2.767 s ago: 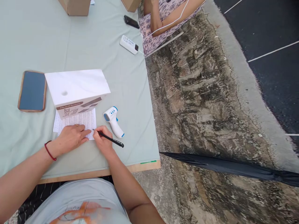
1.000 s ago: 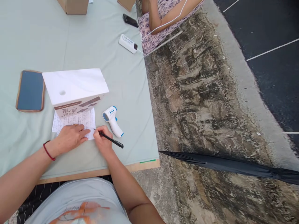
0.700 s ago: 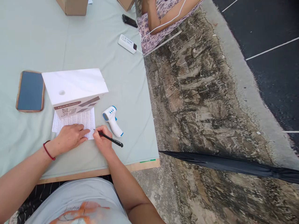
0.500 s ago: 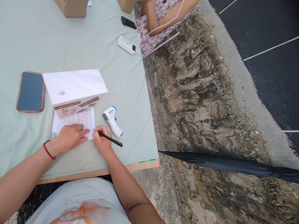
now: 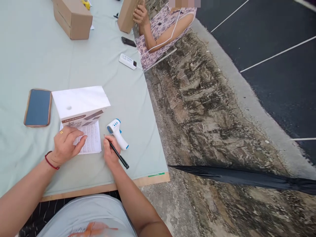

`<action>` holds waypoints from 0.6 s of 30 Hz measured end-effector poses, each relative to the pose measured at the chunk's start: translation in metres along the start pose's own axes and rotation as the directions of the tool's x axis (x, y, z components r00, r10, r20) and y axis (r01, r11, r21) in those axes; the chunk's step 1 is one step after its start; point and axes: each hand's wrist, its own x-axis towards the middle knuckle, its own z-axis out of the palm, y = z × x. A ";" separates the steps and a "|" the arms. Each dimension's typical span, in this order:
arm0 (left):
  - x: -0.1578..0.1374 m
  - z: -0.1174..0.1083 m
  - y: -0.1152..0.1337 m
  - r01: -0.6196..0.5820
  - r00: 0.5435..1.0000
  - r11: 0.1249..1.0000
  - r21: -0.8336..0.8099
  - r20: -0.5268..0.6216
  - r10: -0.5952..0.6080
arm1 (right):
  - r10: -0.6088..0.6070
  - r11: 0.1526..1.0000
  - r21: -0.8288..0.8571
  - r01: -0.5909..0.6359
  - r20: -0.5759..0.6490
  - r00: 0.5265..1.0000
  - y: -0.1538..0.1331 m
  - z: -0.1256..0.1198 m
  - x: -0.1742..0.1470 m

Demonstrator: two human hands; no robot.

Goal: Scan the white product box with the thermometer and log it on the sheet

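My right hand (image 5: 112, 151) is closed round a black pen (image 5: 118, 154), its tip pointing away from me. It is just right of a sheet of paper (image 5: 92, 140) covered in small printed or written lines. Over the paper's left side hovers my left hand (image 5: 67, 143), thumb and fingers apart, fingertips near the lower edge of a white box (image 5: 81, 102). That box bears brown print reading "NutriMotion" and hides the sheet's far part. A white and blue infrared thermometer (image 5: 118, 133) lies beside my right hand.
A phone in a brown case (image 5: 38, 108) lies left of the box. Farther off are a white device (image 5: 127, 61) with a cable, a dark phone (image 5: 128, 41) and a cardboard box (image 5: 76, 21). Another person (image 5: 158, 34) at the table's right edge holds a carton (image 5: 127, 16).
My left hand has lifted off the sheet and drawn back left, with its fingers bent. My right hand with the pen has moved slightly right, off the paper. The view has tilted up.
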 end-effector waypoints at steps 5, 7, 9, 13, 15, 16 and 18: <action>-0.005 0.006 -0.004 0.159 0.977 0.987 0.027 -0.151 -0.153 | -0.106 0.993 -0.063 0.105 -0.021 0.994 0.007 0.005 0.001; -0.005 0.007 -0.008 0.252 0.944 0.967 0.029 -0.227 -0.239 | -0.134 0.989 -0.073 0.132 -0.016 0.991 0.009 0.007 0.001; -0.004 0.008 -0.014 0.344 0.897 0.938 -0.038 -0.281 -0.340 | -0.137 0.989 -0.063 0.136 0.000 0.991 0.010 0.007 0.000; 0.004 0.008 -0.026 0.443 0.827 0.848 -0.289 -0.233 -0.512 | -0.142 0.989 -0.037 0.142 -0.003 0.990 0.011 0.005 -0.002; 0.008 0.009 -0.030 0.472 0.840 0.798 -0.375 -0.084 -0.537 | -0.218 0.975 -0.044 0.217 -0.012 0.976 0.011 0.004 -0.002; 0.010 0.009 -0.031 0.488 0.846 0.777 -0.398 -0.005 -0.533 | -0.263 0.963 -0.066 0.262 -0.009 0.965 0.012 0.004 -0.002; 0.013 0.009 -0.033 0.509 0.850 0.756 -0.413 0.100 -0.517 | -0.321 0.936 -0.149 0.320 0.017 0.947 0.012 0.003 -0.001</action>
